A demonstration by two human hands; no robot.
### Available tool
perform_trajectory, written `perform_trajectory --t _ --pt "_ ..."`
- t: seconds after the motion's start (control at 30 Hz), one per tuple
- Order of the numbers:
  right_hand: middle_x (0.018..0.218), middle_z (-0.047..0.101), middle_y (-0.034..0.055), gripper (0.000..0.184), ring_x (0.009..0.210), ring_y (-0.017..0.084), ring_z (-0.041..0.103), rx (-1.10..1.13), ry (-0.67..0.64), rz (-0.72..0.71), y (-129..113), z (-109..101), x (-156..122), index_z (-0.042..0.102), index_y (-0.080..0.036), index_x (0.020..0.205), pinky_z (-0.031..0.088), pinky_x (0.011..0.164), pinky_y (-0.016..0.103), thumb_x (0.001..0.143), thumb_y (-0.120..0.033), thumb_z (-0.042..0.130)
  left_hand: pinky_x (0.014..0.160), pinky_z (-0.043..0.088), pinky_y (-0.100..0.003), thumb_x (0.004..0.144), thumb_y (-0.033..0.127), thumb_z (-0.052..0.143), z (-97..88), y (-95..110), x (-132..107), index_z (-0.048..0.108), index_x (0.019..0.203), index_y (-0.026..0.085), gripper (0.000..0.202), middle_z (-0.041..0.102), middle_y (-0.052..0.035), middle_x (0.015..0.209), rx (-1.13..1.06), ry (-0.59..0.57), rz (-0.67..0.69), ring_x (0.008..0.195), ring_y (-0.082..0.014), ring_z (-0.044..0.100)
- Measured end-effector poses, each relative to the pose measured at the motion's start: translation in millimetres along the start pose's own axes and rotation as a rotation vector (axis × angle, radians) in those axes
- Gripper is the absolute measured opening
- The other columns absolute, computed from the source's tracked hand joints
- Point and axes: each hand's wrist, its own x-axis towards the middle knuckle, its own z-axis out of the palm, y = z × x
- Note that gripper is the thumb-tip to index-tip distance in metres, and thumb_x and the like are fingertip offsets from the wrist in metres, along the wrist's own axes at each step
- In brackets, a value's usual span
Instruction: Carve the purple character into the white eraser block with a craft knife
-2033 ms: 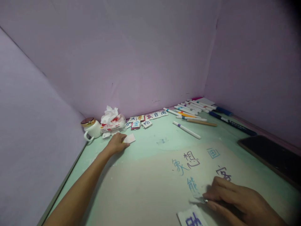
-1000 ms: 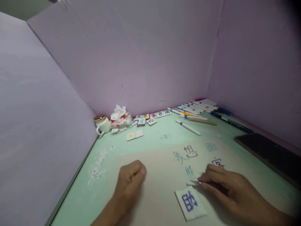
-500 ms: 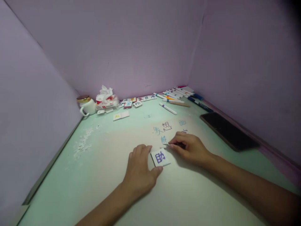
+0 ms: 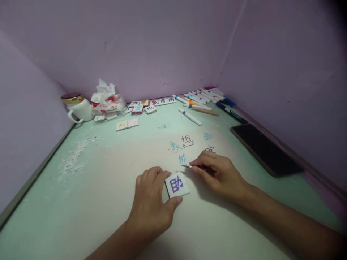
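Left hand point(image 4: 150, 202) moved in — fingers point(image 4: 164, 176) now hold the purple-lettered tile point(image 4: 177, 185).

Looks forward and down from head height, across the table point(image 4: 94, 213) to the walls point(image 4: 151, 43) beyond; frames left hand point(image 4: 151, 204) and right hand point(image 4: 223, 175) below centre, at close range.

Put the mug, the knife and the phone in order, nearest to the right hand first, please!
1. Knife: held in the right hand.
2. Phone: lying off to the hand's right.
3. Mug: far away, at the back left.
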Motion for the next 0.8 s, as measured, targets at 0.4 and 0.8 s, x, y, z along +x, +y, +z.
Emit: perform_trajectory --t 0.4,0.8 --pt "0.070 0.057 -0.0009 0.006 0.064 0.013 0.053 0.197 0.005 0.254 -13.8 1.2 -1.0 0.057 -0.021 0.082 0.042 0.057 0.025 0.084 -0.025 0.053 0.086 0.039 -0.051 0.076 0.025 0.060 3.1 -5.9 -2.1 0.054 0.110 0.018 0.036 0.054 -0.0107 0.106 0.025 0.092 0.158 0.100 -0.0292 0.051" --pt "0.070 0.058 0.0006 0.010 0.061 0.012 0.051 0.624 -0.010 0.403 -23.2 -4.2 -0.9 0.062 -0.021 0.084 0.042 0.056 0.025 0.085 -0.026 0.053 0.085 0.038 -0.050 0.076 0.023 0.059 5.0 -7.0 -4.3 0.051 0.108 0.019 0.033 0.054 -0.0103 0.106 0.015 0.106 0.193 0.098 -0.0289 0.050"
